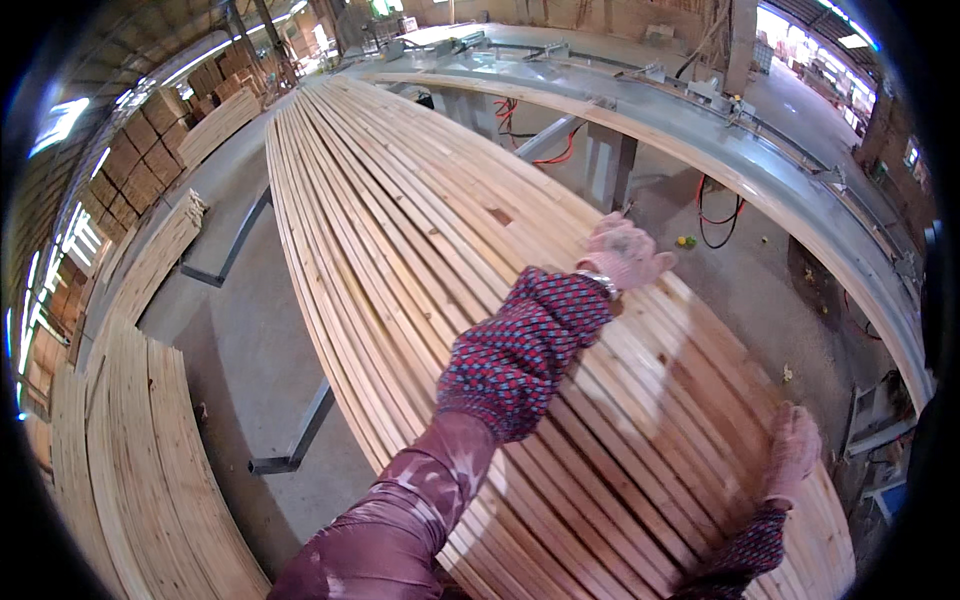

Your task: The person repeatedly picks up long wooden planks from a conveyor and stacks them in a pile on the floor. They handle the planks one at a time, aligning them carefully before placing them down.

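- Two gloved hands of mine are out over a wide stack of long wooden slats [420, 230] that runs away from me toward the far end of the hall.
- My left hand [627, 252] reaches across to the right-hand edge of the stack, palm down, fingers [655, 262] loosely spread and flat on the outermost slats; it grips nothing.
- My left forearm wears a red patterned sleeve cover [520, 350] over a maroon sleeve.
- My right hand [792, 450] lies further back on the same right edge, near me, fingers together and resting on the wood; whether they curl over the edge I cannot tell.
- The slats lie side by side, pale at the far end, more reddish under my hands.
- A long grey metal table [760, 170] curves along to the right of the stack, well apart from it.
- More stacked boards [140, 440] sit on the concrete floor [250, 340] to my left.
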Action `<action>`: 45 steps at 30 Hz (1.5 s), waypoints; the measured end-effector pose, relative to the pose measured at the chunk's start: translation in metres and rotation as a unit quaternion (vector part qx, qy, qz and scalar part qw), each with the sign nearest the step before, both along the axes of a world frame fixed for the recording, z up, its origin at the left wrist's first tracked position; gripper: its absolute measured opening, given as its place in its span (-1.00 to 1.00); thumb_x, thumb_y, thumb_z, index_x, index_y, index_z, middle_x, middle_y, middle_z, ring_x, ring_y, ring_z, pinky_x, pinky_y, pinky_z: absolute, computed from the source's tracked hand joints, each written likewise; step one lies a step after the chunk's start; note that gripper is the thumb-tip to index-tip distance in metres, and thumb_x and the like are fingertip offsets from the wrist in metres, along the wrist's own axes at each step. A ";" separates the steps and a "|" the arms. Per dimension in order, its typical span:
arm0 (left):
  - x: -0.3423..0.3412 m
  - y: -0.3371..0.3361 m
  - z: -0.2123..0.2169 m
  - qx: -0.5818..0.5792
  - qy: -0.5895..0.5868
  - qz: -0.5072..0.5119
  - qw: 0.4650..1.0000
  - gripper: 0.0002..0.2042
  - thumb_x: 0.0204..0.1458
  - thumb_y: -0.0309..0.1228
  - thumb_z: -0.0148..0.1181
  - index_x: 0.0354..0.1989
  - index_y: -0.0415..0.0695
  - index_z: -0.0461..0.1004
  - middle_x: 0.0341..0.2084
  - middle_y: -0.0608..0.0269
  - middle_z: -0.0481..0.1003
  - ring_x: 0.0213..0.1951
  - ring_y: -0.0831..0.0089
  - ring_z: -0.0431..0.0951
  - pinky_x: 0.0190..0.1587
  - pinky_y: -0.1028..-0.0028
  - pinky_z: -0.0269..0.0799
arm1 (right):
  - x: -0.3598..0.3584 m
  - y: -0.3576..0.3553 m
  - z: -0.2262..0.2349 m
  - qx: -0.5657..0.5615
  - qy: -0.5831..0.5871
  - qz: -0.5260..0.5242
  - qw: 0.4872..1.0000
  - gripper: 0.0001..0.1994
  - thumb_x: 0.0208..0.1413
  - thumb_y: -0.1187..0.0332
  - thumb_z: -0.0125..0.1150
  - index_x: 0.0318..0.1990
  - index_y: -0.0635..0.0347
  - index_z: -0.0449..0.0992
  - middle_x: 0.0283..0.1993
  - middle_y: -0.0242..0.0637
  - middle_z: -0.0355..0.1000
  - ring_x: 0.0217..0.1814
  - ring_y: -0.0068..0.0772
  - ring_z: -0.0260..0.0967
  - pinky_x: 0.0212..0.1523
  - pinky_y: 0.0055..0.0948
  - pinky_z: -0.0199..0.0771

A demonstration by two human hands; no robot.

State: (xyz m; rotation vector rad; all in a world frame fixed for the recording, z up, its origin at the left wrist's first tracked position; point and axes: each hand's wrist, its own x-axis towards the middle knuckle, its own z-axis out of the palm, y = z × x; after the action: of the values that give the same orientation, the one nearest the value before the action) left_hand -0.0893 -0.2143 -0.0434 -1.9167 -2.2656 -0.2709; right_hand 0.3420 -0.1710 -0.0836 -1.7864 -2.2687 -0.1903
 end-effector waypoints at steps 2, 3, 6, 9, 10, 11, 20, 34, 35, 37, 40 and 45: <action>0.006 0.001 0.005 0.014 -0.024 0.027 0.999 -0.40 0.22 0.16 -0.13 -0.21 -0.10 0.71 -0.30 0.08 0.66 -0.08 0.10 0.58 0.20 0.17 0.25 | 0.007 0.002 0.003 0.047 0.038 0.032 0.998 -0.56 0.36 -0.07 -0.04 -0.23 0.12 0.58 -0.17 -0.06 0.55 -0.04 0.05 0.48 -0.02 -0.04 0.40; 0.007 -0.003 0.005 0.004 -0.032 0.019 0.999 -0.39 0.22 0.17 -0.14 -0.19 -0.09 0.71 -0.27 0.08 0.66 -0.05 0.12 0.57 0.21 0.18 0.24 | 0.008 0.001 -0.002 0.047 0.045 0.029 0.997 -0.55 0.36 -0.06 -0.04 -0.23 0.14 0.57 -0.18 -0.04 0.55 -0.05 0.07 0.48 -0.03 -0.04 0.40; 0.014 0.000 0.016 0.001 -0.047 -0.008 0.999 -0.39 0.22 0.19 -0.16 -0.16 -0.06 0.71 -0.19 0.08 0.66 0.04 0.16 0.56 0.23 0.20 0.19 | 0.047 0.019 -0.024 0.111 0.047 0.083 0.989 -0.52 0.38 -0.05 -0.06 -0.24 0.21 0.56 -0.20 -0.01 0.54 -0.06 0.12 0.46 -0.03 -0.04 0.39; 0.012 -0.004 0.007 -0.004 -0.050 0.004 0.999 -0.39 0.23 0.19 -0.18 -0.16 -0.02 0.71 -0.13 0.08 0.65 0.09 0.20 0.53 0.24 0.21 0.15 | 0.019 0.009 0.006 -0.001 0.062 -0.003 0.998 -0.52 0.38 -0.05 -0.06 -0.23 0.20 0.56 -0.18 0.00 0.54 -0.06 0.11 0.45 -0.01 -0.05 0.38; 0.013 -0.002 0.004 -0.003 -0.051 0.007 0.999 -0.39 0.23 0.19 -0.19 -0.16 -0.01 0.71 -0.12 0.08 0.65 0.09 0.20 0.53 0.25 0.21 0.14 | 0.017 0.005 0.011 0.002 0.089 0.009 0.996 -0.54 0.37 -0.04 -0.06 -0.22 0.21 0.56 -0.20 -0.01 0.53 -0.08 0.10 0.45 -0.02 -0.05 0.38; 0.014 -0.001 -0.002 -0.009 -0.051 0.007 0.999 -0.40 0.23 0.19 -0.19 -0.15 0.00 0.71 -0.11 0.09 0.64 0.09 0.20 0.52 0.25 0.20 0.12 | 0.022 0.006 0.008 0.011 0.085 0.009 0.996 -0.54 0.38 -0.03 -0.05 -0.22 0.20 0.56 -0.20 -0.01 0.53 -0.08 0.10 0.45 -0.03 -0.05 0.38; 0.013 -0.016 -0.022 0.158 -0.097 -0.011 0.983 -0.53 0.11 0.11 0.07 -0.45 -0.05 0.66 -0.44 0.09 0.60 -0.15 0.14 0.56 0.27 0.14 0.19 | 0.021 -0.008 -0.001 0.058 0.088 0.077 0.991 -0.67 0.38 0.12 -0.01 -0.21 0.19 0.55 -0.17 -0.13 0.53 -0.06 0.01 0.44 0.02 -0.16 0.37; 0.009 -0.028 -0.023 0.187 0.019 0.044 0.981 -0.53 0.16 0.06 0.02 -0.49 -0.10 0.61 -0.41 0.08 0.60 -0.13 0.13 0.57 0.29 0.14 0.22 | -0.005 -0.009 0.003 0.097 0.065 0.134 0.984 -0.69 0.36 0.12 -0.04 -0.21 0.12 0.54 -0.20 -0.19 0.50 -0.06 -0.04 0.41 0.03 -0.14 0.31; 0.010 -0.026 -0.024 0.158 0.006 0.044 0.986 -0.53 0.16 0.06 0.03 -0.49 -0.10 0.61 -0.41 0.07 0.60 -0.14 0.13 0.57 0.30 0.15 0.21 | -0.005 -0.008 0.003 0.097 0.068 0.137 0.983 -0.69 0.35 0.11 -0.03 -0.22 0.12 0.54 -0.21 -0.18 0.49 -0.07 -0.04 0.41 0.03 -0.15 0.31; 0.009 -0.025 -0.017 0.100 -0.017 0.040 0.994 -0.53 0.16 0.06 0.03 -0.49 -0.10 0.61 -0.41 0.06 0.60 -0.14 0.13 0.57 0.32 0.15 0.19 | -0.009 -0.003 0.010 0.087 0.069 0.133 0.985 -0.68 0.34 0.09 -0.03 -0.22 0.12 0.54 -0.22 -0.18 0.49 -0.08 -0.03 0.40 0.03 -0.15 0.31; 0.007 -0.028 -0.012 0.120 0.003 0.050 0.992 -0.56 0.16 0.02 0.06 -0.51 -0.09 0.61 -0.44 0.09 0.60 -0.18 0.15 0.58 0.32 0.16 0.21 | -0.016 0.000 0.018 0.057 0.073 0.137 0.986 -0.65 0.35 0.06 -0.05 -0.21 0.12 0.53 -0.22 -0.18 0.48 -0.08 -0.03 0.40 0.05 -0.13 0.29; 0.009 -0.027 -0.001 0.103 -0.027 0.050 0.993 -0.63 0.13 -0.06 0.13 -0.55 -0.07 0.59 -0.51 0.13 0.58 -0.24 0.17 0.58 0.27 0.20 0.26 | -0.019 0.010 0.033 0.063 0.086 0.166 0.980 -0.63 0.36 0.02 -0.05 -0.19 0.13 0.53 -0.23 -0.19 0.47 -0.09 -0.05 0.39 0.05 -0.13 0.28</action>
State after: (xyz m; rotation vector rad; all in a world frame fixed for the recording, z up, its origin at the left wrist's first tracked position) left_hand -0.0801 -0.2412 -0.0443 -1.7072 -2.2593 -0.5248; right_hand 0.3232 -0.1607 -0.0508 -1.2872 -2.3287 -0.1094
